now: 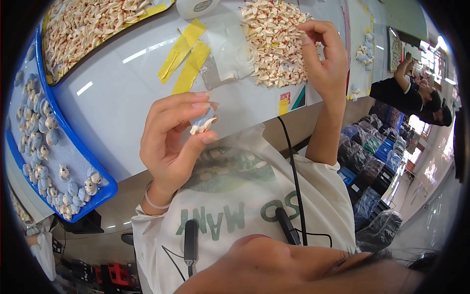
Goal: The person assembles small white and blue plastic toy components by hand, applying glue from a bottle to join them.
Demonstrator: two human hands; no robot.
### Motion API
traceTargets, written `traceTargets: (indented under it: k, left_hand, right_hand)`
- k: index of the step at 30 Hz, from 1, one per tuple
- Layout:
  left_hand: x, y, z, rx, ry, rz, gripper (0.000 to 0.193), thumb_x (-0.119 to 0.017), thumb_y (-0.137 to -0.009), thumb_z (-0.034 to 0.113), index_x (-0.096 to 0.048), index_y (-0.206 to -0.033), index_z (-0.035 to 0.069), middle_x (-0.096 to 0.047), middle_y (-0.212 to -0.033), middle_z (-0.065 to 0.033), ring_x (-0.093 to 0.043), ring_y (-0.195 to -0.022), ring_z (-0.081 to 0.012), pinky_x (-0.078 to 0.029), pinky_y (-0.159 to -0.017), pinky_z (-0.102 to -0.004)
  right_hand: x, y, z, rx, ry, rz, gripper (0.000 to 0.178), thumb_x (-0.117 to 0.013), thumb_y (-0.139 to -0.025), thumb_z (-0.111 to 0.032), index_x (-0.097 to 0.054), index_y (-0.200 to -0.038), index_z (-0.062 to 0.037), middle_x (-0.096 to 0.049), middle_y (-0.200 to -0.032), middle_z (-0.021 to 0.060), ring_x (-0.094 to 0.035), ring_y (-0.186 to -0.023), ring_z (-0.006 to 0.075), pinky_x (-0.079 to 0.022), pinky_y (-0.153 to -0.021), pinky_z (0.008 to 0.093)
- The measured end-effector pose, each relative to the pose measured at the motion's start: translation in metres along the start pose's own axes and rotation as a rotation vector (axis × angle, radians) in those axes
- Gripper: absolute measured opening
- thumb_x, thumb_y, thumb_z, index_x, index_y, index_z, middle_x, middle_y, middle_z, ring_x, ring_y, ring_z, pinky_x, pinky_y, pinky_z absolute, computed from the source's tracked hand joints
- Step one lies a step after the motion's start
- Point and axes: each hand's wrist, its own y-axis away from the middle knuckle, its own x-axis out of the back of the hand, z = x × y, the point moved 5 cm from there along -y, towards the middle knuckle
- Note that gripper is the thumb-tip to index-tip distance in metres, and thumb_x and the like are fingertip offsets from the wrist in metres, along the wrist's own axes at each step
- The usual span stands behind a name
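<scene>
Between the thumb and fingertips of my left hand (169, 134) is a small blue-and-cream figure piece (200, 125) with a red mark, held above the table's near edge. My right hand (325, 61) is at the right side of a loose heap of small pointed cream pieces (274, 44) with red marks. Its thumb and forefinger are bent close together over the heap. Whatever lies between those fingertips is too small to make out. The heap is spread on the white table (122, 98).
On the left, a blue tray (105, 196) holds several small blue-and-cream figures. A yellow-edged tray (88, 29) of cream pieces lies behind it. Yellow tape strips (191, 63) and a clear plastic piece (230, 59) lie mid-table. Wrapped crates (372, 166) and another person (406, 98) are at right.
</scene>
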Motion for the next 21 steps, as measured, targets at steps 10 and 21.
traceTargets:
  k: [10, 21]
  left_hand:
    - [0.000, -0.001, 0.000, 0.023, 0.023, -0.017, 0.031, -0.062, -0.074, -0.006, -0.051, -0.104, -0.005, -0.047, -0.109, -0.0192, -0.055, -0.097, -0.0252, -0.052, -0.079, -0.0306]
    - [0.001, -0.003, -0.002, 0.037, 0.101, -0.012, 0.033, -0.063, -0.074, -0.006, -0.050, -0.104, -0.004, -0.047, -0.108, -0.0183, -0.055, -0.098, -0.0263, -0.049, -0.080, -0.0325]
  right_hand:
    - [-0.005, 0.019, -0.008, -0.239, -1.213, 0.041, 0.016, -0.049, -0.076, 0.005, -0.053, -0.092, 0.0047, -0.058, -0.071, 0.0135, -0.056, -0.061, 0.0167, -0.044, -0.053, 0.0257]
    - [-0.026, 0.027, -0.031, -0.387, -1.635, -0.080, 0.015, -0.053, -0.077, 0.001, -0.055, -0.091, 0.0029, -0.056, -0.082, 0.0142, -0.054, -0.068, 0.0175, -0.044, -0.054, 0.0261]
